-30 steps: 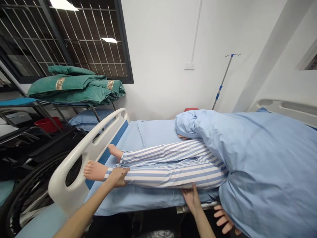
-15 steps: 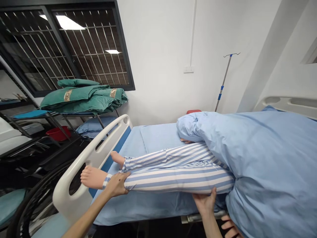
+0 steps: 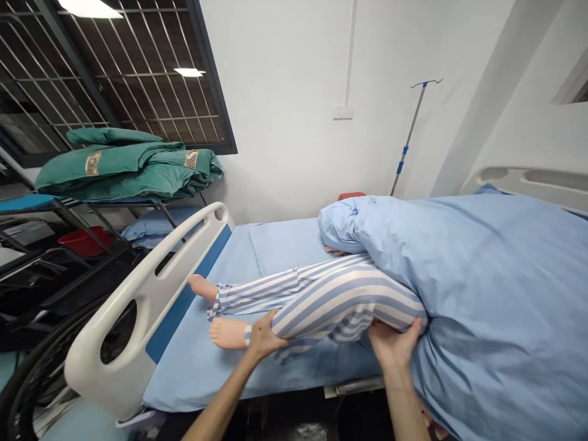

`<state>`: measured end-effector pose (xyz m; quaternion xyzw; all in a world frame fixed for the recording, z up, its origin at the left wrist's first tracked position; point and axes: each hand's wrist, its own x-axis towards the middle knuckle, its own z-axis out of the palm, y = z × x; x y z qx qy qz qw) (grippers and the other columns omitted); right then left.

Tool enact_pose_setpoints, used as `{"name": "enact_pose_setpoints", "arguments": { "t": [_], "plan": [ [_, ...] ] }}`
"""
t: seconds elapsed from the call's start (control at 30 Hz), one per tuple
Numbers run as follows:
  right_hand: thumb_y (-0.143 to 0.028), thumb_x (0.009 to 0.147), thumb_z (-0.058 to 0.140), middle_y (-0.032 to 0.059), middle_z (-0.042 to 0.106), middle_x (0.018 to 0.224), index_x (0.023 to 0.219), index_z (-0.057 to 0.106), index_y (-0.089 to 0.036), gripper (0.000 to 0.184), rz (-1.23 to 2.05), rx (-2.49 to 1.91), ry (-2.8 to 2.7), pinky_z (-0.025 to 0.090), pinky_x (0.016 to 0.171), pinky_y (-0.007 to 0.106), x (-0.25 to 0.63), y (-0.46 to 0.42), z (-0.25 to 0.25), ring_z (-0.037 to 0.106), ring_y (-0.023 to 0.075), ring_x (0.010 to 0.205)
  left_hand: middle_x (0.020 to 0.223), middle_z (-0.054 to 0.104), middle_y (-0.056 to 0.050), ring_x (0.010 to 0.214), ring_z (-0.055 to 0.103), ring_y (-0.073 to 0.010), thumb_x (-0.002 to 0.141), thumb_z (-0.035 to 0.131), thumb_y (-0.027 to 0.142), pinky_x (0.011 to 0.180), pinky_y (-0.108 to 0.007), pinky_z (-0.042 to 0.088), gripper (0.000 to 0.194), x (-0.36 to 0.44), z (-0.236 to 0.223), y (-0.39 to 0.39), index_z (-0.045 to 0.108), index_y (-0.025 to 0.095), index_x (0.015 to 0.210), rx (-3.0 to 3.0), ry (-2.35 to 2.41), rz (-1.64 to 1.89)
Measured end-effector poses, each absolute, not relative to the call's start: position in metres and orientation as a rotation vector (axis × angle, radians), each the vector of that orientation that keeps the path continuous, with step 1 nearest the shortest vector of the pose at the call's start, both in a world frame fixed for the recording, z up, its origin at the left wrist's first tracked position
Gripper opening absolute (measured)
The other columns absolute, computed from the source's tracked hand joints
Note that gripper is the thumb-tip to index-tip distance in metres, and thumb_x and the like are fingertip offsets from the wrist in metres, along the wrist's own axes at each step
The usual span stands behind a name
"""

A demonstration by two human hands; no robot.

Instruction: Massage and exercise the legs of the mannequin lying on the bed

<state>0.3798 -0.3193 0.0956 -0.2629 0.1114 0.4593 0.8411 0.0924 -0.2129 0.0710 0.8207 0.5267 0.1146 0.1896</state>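
A training manikin in blue-and-white striped pyjama trousers (image 3: 331,300) lies on a hospital bed (image 3: 280,245), its upper body hidden under a light blue quilt (image 3: 482,288). My left hand (image 3: 264,337) is closed around the near leg's ankle, just above the bare foot (image 3: 227,332). That leg is bent, its knee raised. My right hand (image 3: 394,344) is cupped under the near thigh at the quilt's edge, fingers curled against the cloth. The far leg lies straight, and its foot (image 3: 201,285) points toward the footboard.
The white footboard (image 3: 142,300) stands at the left. A wheelchair wheel (image 3: 32,380) sits beyond it. A rack (image 3: 68,208) holds folded green quilts (image 3: 124,162). An IV pole (image 3: 407,144) stands by the wall. The headboard (image 3: 528,184) is at right.
The near leg has gone from straight to bent, with its foot drawn away from the footboard toward the body. My right hand has moved from the bed edge to under the thigh.
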Motion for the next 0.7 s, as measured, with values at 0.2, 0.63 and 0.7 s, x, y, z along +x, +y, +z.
{"name": "enact_pose_setpoints", "arguments": {
  "t": [0.2, 0.63, 0.7],
  "plan": [
    [-0.07, 0.073, 0.055, 0.0071, 0.071, 0.105, 0.107, 0.069, -0.023, 0.06, 0.855, -0.625, 0.152, 0.051, 0.08, 0.036, 0.392, -0.319, 0.094, 0.063, 0.0228, 0.096, 0.101, 0.071, -0.004, 0.096, 0.066, -0.0266, 0.06, 0.07, 0.035, 0.076, -0.032, 0.047, 0.055, 0.124, 0.057, -0.226, 0.054, 0.024, 0.111, 2.261, 1.464, 0.361],
    [-0.072, 0.067, 0.056, 0.0074, 0.07, 0.11, 0.102, 0.066, -0.027, 0.057, 0.99, -0.726, 0.186, 0.05, 0.086, 0.054, 0.35, -0.318, 0.055, 0.063, 0.0298, 0.104, 0.116, 0.068, -0.01, 0.107, 0.062, -0.0344, 0.063, 0.066, 0.034, 0.087, -0.039, 0.045, 0.061, -0.016, 0.113, -0.19, 0.055, 0.018, 0.121, 2.565, 1.568, -0.005],
    [-0.071, 0.066, 0.057, 0.0068, 0.069, 0.114, 0.1, 0.065, -0.029, 0.054, 1.001, -0.787, 0.179, 0.048, 0.089, 0.057, 0.338, -0.318, 0.037, 0.062, 0.0314, 0.108, 0.118, 0.067, -0.01, 0.107, 0.061, -0.0331, 0.065, 0.065, 0.032, 0.089, -0.04, 0.044, 0.056, -0.035, 0.116, -0.191, 0.055, 0.018, 0.118, 2.616, 1.589, -0.074]
  ]
}}
